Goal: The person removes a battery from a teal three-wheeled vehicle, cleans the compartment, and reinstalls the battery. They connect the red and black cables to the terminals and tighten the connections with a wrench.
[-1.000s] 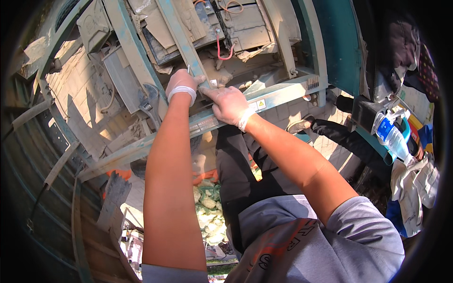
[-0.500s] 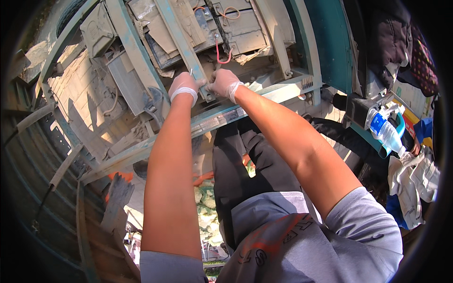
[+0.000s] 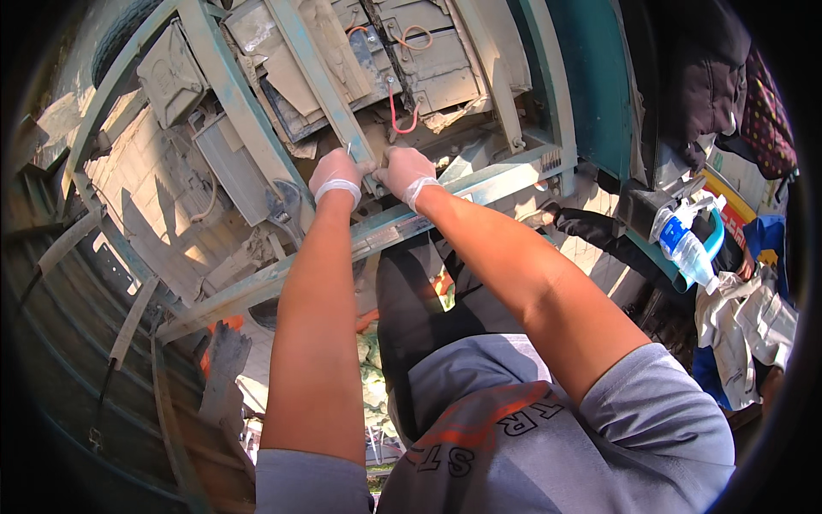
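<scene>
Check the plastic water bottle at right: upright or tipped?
Tipped. The water bottle leans diagonally, cap end up-left, resting in a teal holder.

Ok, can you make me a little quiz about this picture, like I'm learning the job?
1. True or false: both hands wear thin pale gloves.
2. What colour is the loose wire loop just above the hands? A) red B) yellow C) black
3. Which side of the picture shows the plastic water bottle?

Key:
1. True: left hand and right hand are both gloved, meeting at a dusty green metal bar.
2. A: the wire is red.
3. The right side: the bottle.
</scene>
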A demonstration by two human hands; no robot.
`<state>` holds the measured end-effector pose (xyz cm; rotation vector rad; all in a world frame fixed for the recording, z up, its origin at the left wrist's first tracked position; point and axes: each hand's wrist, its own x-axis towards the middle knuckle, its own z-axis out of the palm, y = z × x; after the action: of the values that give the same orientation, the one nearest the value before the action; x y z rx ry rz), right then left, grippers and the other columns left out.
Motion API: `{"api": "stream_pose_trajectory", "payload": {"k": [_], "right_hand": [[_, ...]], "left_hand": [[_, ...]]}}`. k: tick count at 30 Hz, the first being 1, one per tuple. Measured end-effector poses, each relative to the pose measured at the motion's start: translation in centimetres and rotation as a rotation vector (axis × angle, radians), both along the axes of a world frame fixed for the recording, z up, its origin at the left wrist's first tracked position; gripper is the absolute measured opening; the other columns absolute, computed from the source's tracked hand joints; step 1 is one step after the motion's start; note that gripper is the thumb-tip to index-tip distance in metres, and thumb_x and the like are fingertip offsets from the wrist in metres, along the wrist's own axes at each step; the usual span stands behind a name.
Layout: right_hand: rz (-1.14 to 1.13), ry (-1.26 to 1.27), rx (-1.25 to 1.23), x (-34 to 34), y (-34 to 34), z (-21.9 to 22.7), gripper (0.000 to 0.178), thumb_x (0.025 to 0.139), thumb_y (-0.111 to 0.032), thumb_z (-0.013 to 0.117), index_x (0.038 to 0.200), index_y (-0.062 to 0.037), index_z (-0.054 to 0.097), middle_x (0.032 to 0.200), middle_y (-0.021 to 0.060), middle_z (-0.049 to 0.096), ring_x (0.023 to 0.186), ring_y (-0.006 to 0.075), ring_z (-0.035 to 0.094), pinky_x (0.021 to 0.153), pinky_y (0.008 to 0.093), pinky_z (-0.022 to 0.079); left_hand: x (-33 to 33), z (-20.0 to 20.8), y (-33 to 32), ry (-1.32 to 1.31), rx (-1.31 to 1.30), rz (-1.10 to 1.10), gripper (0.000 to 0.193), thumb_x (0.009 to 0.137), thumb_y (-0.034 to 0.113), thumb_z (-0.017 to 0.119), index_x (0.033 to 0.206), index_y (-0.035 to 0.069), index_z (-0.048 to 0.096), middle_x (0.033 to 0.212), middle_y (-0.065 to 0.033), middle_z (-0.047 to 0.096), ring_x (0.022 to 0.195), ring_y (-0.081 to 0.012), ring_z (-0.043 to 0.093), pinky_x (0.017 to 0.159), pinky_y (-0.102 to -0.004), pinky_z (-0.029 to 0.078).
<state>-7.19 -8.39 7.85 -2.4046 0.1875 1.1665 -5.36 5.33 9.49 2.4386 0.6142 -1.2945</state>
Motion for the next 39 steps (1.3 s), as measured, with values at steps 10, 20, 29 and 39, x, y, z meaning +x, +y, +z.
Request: {"api": "stream_pose_trajectory", "payload": {"k": [10,20,29,39], "right_hand": [[0.341,-0.329,0.258,-4.7,-3.9,1.1,0.036,0.088,-0.034,0.059,0.118,-0.0155,0.068,0.105,0.0127,0.066,0.104,0.031,0.061,0.085,0.0431,0.047],[0.195,-0.37,0.32,-4.8,-3.4,0.9,0.03,0.087,-0.033,0.058,0.093,-0.0092,0.074,0.095,0.0158,0.066,0.091,0.035,0.063,0.082,0.0466,0.049],[0.287,-0.396,0.368,-5.0,-3.7,0.8,0.033,0.086,-0.032,0.058,0.108,-0.0107,0.07,0.098,0.0155,0.064,0.091,0.0344,0.064,0.079,0.0445,0.051],[0.321,-0.402,0.288,-5.2,-3.5,0.4,0.031,0.082,-0.032,0.059,0.096,-0.0075,0.072,0.088,0.0123,0.065,0.086,0.0339,0.065,0.078,0.0451,0.051]], "left_hand": [[-0.1,-0.8,0.5,0.019,-0.035,0.019,0.048,0.076,0.046,0.08,0.101,0.005,0.074,0.104,-0.0177,0.072,0.097,-0.0349,0.069,0.081,-0.0432,0.055],[0.0,-1.0,0.6,0.019,-0.048,-0.001,0.048,0.076,0.046,0.08,0.101,0.005,0.073,0.103,-0.0179,0.072,0.096,-0.0352,0.069,0.081,-0.0432,0.055],[0.2,-0.7,0.4,0.037,-0.025,0.009,0.048,0.076,0.045,0.08,0.101,0.005,0.073,0.103,-0.0179,0.072,0.097,-0.0355,0.069,0.081,-0.0431,0.054],[0.0,-0.7,0.5,0.026,-0.035,0.033,0.048,0.077,0.044,0.08,0.103,0.004,0.072,0.103,-0.0184,0.071,0.096,-0.0347,0.068,0.083,-0.0431,0.052]]}}
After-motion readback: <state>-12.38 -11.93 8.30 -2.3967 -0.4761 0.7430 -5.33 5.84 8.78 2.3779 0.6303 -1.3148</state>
